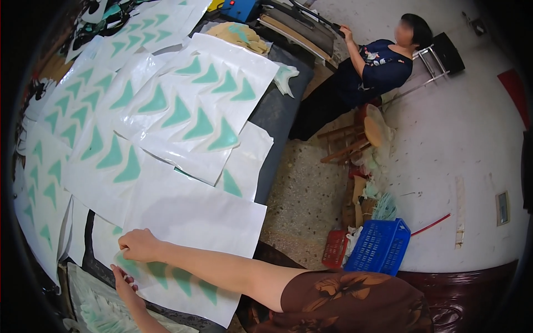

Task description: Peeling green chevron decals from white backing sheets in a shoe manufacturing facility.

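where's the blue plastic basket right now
In the head view, the blue plastic basket is at lower right, between the smaller red basket on its left and the white wall.

- We have two hands: one left hand (126, 287), one right hand (140, 246).
- We see one co-worker (383, 72), far right.
- We count eight green shapes (200, 127) on the central white sheet (244, 61).
- We find one blue basket (377, 250) and one red basket (335, 250), right.

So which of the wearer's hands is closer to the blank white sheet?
Right. The right hand is beside the blank white sheet, by its lower-left corner; contact is unclear. The left hand is lower in the picture, farther away, beside the green-patterned sheet.
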A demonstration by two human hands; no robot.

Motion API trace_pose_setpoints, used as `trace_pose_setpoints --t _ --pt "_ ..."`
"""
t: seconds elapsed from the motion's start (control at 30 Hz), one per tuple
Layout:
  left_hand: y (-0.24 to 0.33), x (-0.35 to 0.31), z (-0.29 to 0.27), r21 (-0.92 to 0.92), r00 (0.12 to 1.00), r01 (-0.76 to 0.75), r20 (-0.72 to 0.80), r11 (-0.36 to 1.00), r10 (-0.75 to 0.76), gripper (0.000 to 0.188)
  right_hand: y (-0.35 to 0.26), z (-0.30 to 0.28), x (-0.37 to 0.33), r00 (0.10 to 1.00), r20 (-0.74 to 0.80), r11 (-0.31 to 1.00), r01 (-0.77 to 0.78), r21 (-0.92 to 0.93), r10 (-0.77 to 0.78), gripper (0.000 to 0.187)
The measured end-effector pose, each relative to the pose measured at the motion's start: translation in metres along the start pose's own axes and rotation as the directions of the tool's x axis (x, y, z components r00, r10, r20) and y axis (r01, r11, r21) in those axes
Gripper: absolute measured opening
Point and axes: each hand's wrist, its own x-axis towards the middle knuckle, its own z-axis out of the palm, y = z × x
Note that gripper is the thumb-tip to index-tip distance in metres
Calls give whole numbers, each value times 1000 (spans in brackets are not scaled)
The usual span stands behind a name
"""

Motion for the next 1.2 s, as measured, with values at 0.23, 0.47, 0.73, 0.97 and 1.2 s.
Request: trace_pose_setpoints --t 0.23,0.47,0.73,0.97,1.2 --pt "-28 12 -9 40 995 -98 15 994 97 45 -6 -44 -30 987 -96 823 159 545 -127 16" --pt "-59 -18 -2 424 737 -665 241 614 631 48 33 -80 -75 972 234 385 -227 895 28 14" --pt "-45 -47 30 518 639 -728 276 449 718 52 58 -56 -77 925 377 295 -373 880 48 15" --pt "-33 -31 36 600 594 -741 377 301 711 35 64 -56 -75 923 379 286 -383 878 72 13" --pt "-39 11 34 422 866 -493 150 761 477 28 63 -61 -75 916 397 308 -395 866 58 11"
